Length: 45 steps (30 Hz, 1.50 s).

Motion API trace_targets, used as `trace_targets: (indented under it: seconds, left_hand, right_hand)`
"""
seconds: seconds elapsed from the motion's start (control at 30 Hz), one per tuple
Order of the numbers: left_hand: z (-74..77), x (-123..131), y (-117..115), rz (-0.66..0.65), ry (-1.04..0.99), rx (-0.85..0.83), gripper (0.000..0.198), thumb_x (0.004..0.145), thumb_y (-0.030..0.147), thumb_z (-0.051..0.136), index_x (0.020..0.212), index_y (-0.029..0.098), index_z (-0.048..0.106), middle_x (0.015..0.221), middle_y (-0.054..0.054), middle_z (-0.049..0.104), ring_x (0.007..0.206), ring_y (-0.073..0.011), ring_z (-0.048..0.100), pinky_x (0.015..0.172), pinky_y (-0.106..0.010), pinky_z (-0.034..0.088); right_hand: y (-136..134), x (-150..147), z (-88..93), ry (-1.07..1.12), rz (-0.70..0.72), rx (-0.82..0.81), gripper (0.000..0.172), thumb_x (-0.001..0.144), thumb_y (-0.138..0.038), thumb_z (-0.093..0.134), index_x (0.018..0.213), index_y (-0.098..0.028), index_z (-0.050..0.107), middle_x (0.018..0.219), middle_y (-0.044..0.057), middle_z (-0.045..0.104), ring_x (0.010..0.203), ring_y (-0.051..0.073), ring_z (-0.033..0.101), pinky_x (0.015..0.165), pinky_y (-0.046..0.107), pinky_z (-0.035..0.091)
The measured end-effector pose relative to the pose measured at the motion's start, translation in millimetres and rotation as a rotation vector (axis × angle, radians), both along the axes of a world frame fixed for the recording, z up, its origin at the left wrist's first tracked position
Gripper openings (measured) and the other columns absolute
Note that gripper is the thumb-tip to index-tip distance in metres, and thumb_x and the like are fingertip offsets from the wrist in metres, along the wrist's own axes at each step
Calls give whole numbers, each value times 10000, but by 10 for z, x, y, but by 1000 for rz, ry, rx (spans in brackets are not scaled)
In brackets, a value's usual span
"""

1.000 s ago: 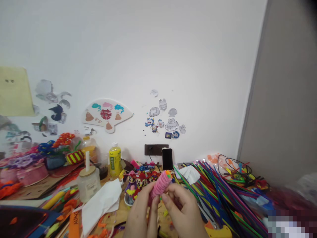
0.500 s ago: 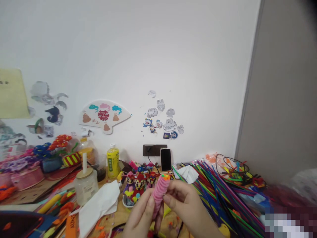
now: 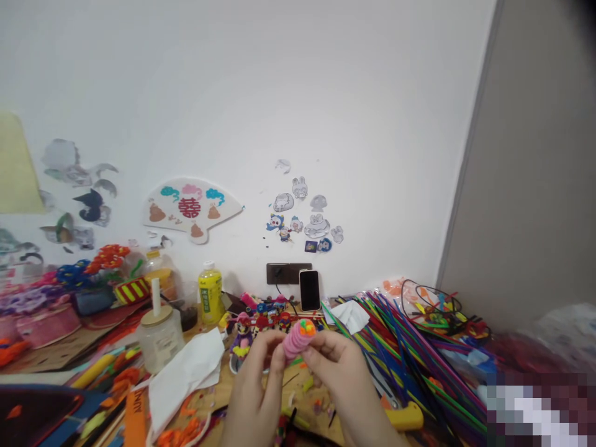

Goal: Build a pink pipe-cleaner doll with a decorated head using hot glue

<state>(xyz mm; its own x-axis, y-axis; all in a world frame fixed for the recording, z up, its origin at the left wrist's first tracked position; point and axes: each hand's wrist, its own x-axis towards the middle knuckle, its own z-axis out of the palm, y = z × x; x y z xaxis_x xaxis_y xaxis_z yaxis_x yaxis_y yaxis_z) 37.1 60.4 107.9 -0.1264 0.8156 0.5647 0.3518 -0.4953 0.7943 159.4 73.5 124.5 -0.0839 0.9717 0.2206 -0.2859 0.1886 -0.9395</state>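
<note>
A pink coiled pipe-cleaner piece (image 3: 295,340) with an orange and green tip is held up in front of me over the wooden desk (image 3: 218,397). My left hand (image 3: 258,391) pinches it from the left with thumb and fingers closed. From the right, my right hand (image 3: 342,382) grips it near the tip, fingers curled. Just behind the piece stand small pipe-cleaner figures (image 3: 261,326).
A big fan of coloured pipe cleaners (image 3: 410,360) covers the right side. White paper (image 3: 184,375), a lidded jar (image 3: 159,338), a yellow bottle (image 3: 210,293) and craft flowers (image 3: 100,267) lie left. A phone (image 3: 310,290) leans on the wall. A yellow-handled tool (image 3: 403,417) lies near my right wrist.
The pink piece has been turned from lying slanted to pointing its orange tip toward me, and both hands shifted slightly up the frame. The view has tilted a little.
</note>
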Motion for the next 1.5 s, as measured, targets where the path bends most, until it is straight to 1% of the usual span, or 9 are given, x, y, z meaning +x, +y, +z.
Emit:
trace_targets:
  seconds: [0.13, 0.33, 0.5, 0.73, 0.83, 1.03, 1.13, 1.27, 1.5]
  left_hand:
    - [-148, 53, 35, 198, 239, 263, 198, 831, 255, 430, 968, 205, 564, 992, -82, 631, 916, -223, 582, 823, -354, 448]
    - [-264, 33, 86, 264, 495, 438, 322, 825, 262, 475, 1123, 140, 466, 1068, -148, 602, 1009, -243, 558, 836, -360, 474]
    - [-238, -90, 138, 342, 653, 589, 354, 812, 199, 510, 1150, 121, 444, 1056, -152, 590, 995, -240, 550, 833, -369, 481]
    - [-148, -141, 156, 382, 734, 663, 337, 832, 178, 476, 1160, 113, 439, 1018, -148, 602, 960, -245, 551, 825, -392, 467]
    - [-122, -154, 165, 345, 776, 582, 328, 838, 177, 458, 1162, 132, 431, 999, -140, 612, 928, -234, 566, 796, -378, 480]
    - [-190, -175, 238, 359, 806, 476, 266, 830, 166, 456, 1095, 136, 463, 886, -124, 647, 815, -236, 608, 746, -408, 498]
    - [-213, -171, 239, 317, 733, 417, 236, 835, 186, 447, 1061, 134, 490, 896, -129, 658, 831, -238, 617, 775, -404, 490]
    - [-132, -115, 155, 158, 474, 216, 277, 847, 242, 420, 1086, 133, 508, 974, -128, 662, 893, -222, 620, 771, -320, 500]
    - [68, -51, 7, -218, -50, -146, 340, 799, 448, 460, 980, 202, 610, 775, -25, 682, 761, -200, 631, 703, -291, 527]
  right_hand:
    - [36, -72, -89, 50, -68, -37, 396, 516, -469, 731, 649, -114, 617, 530, -8, 548, 437, 66, 389, 404, 181, 289]
    - [53, -49, -88, 60, -122, -21, 380, 491, -464, 740, 577, -128, 585, 498, -19, 535, 429, 67, 394, 416, 188, 303]
    - [8, -42, -53, 34, -46, -47, 399, 509, -492, 728, 596, -121, 611, 455, -38, 491, 379, 52, 360, 363, 179, 269]
    - [-37, -24, 30, 3, 94, -167, 540, 402, -547, 748, 672, -96, 626, 399, -80, 430, 293, 21, 309, 304, 167, 265]
    - [-37, -3, 50, -21, 103, -156, 512, 427, -486, 763, 728, -88, 650, 470, -49, 497, 319, 21, 336, 311, 162, 274]
    - [-50, 12, 62, -111, 131, -132, 440, 541, -412, 717, 831, -84, 673, 442, -56, 468, 316, 21, 286, 323, 164, 238]
    - [-28, 4, 24, -121, 99, -82, 396, 563, -404, 709, 820, -105, 685, 529, -1, 571, 412, 75, 437, 408, 193, 355]
    - [5, 3, -32, -139, 105, 56, 348, 626, -403, 682, 819, -114, 691, 707, 70, 663, 684, 169, 573, 635, 260, 445]
    - [54, 28, -40, -89, 44, 118, 350, 607, -463, 690, 632, -125, 608, 538, -1, 561, 492, 94, 470, 486, 202, 371]
